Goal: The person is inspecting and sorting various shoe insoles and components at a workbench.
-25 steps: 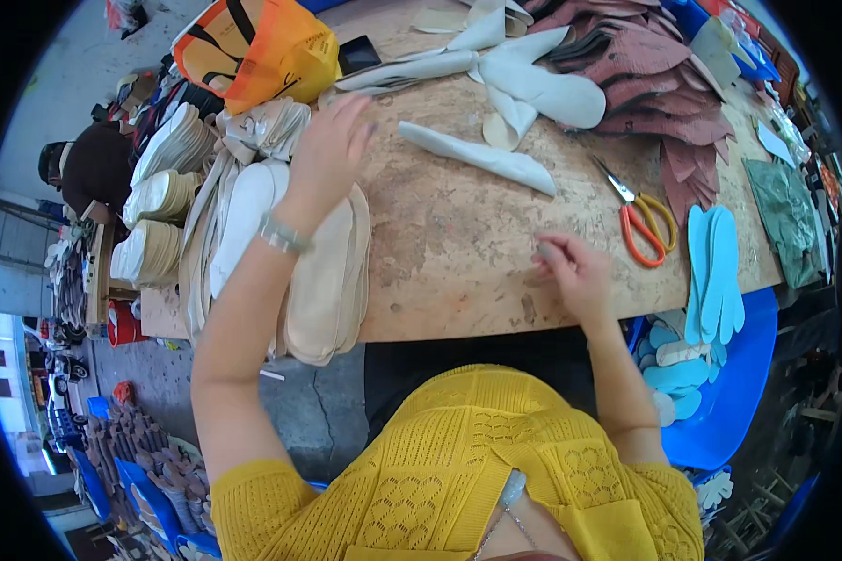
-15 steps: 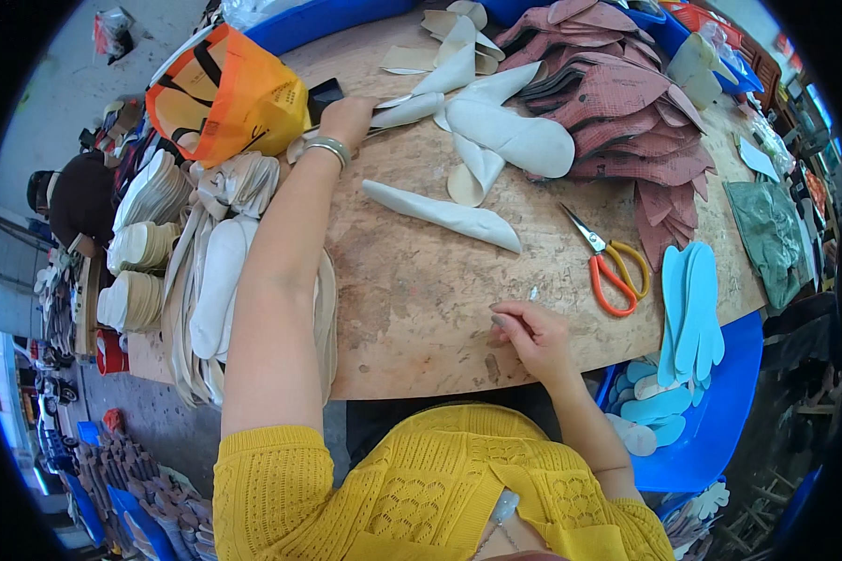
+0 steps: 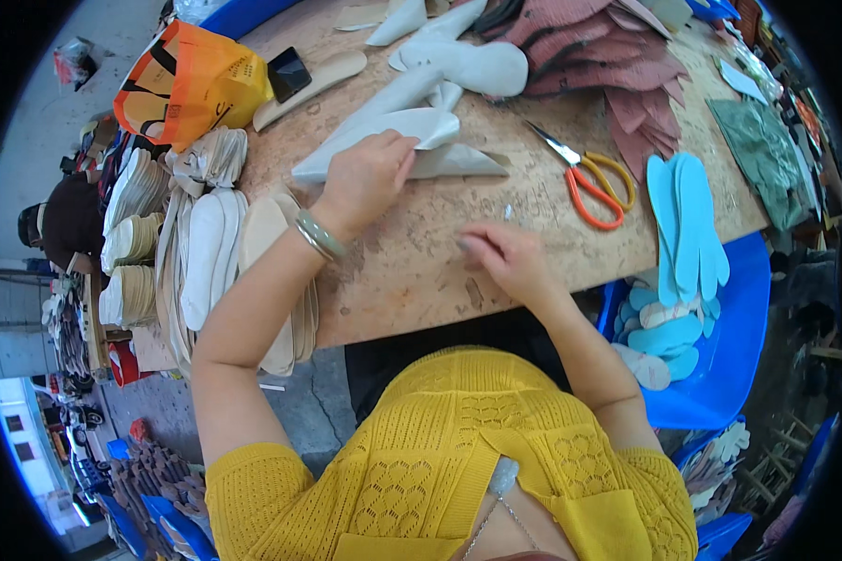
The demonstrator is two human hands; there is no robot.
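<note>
Workshop with scissors point(image 3: 574, 161), stacked sole-shaped pieces point(image 3: 215, 248)

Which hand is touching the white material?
The left hand, in contact with the white material; the right hand is apart from it, loosely curled, left of the scissors.

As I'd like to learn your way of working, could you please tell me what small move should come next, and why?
Perhaps bring the right hand up to steady the curled white piece: the left hand appears to hold it alone, while the right looks empty and is close by.
</note>
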